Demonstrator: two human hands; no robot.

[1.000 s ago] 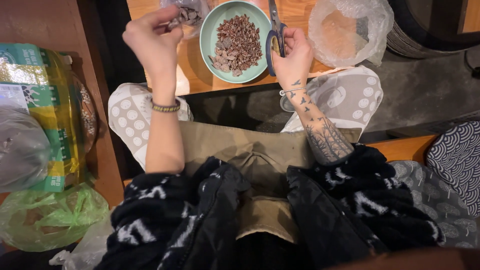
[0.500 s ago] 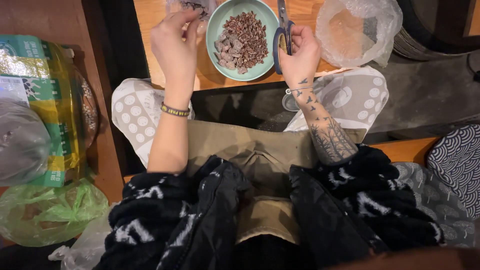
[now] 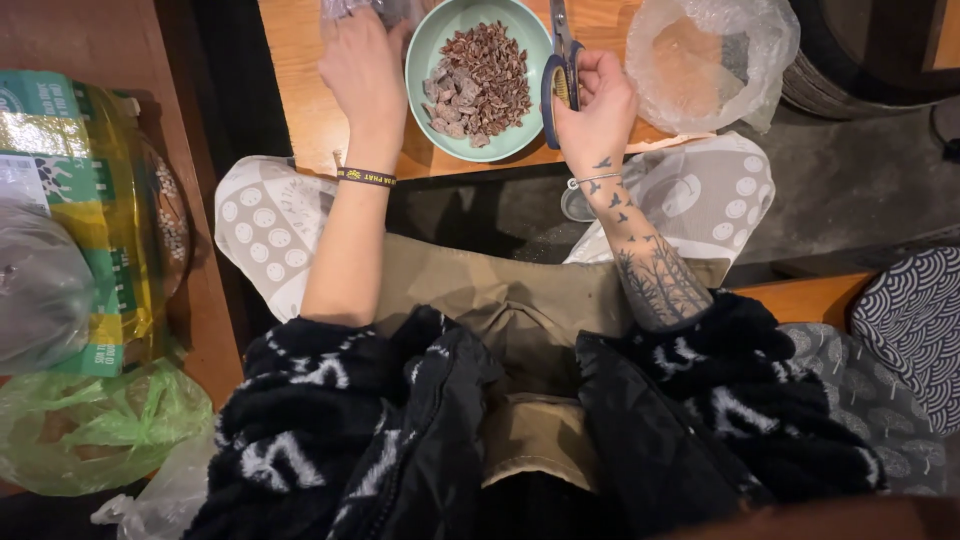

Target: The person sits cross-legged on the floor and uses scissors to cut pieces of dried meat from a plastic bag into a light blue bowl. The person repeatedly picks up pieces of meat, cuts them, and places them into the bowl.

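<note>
A teal bowl (image 3: 432,40) heaped with brown cut pieces (image 3: 478,85) sits on a low wooden board (image 3: 300,90) in front of my lap. My right hand (image 3: 598,110) grips blue-handled scissors (image 3: 560,60) at the bowl's right rim, blades pointing away. To the left of the bowl, my left hand (image 3: 362,65) reaches to the top edge of view, with its fingers in a clear plastic bag (image 3: 365,8) that is mostly cut off. Whether it grips the bag or something inside is hidden.
A clear plastic bag (image 3: 710,60) with brownish contents lies right of the bowl. At left stand a yellow-green package (image 3: 95,210), a grey bag (image 3: 35,290) and a green plastic bag (image 3: 90,425). Patterned cushions (image 3: 910,320) lie at right.
My left hand has moved up and away from the bowl toward the bag at the top edge. My right hand keeps the scissors by the bowl's right rim.
</note>
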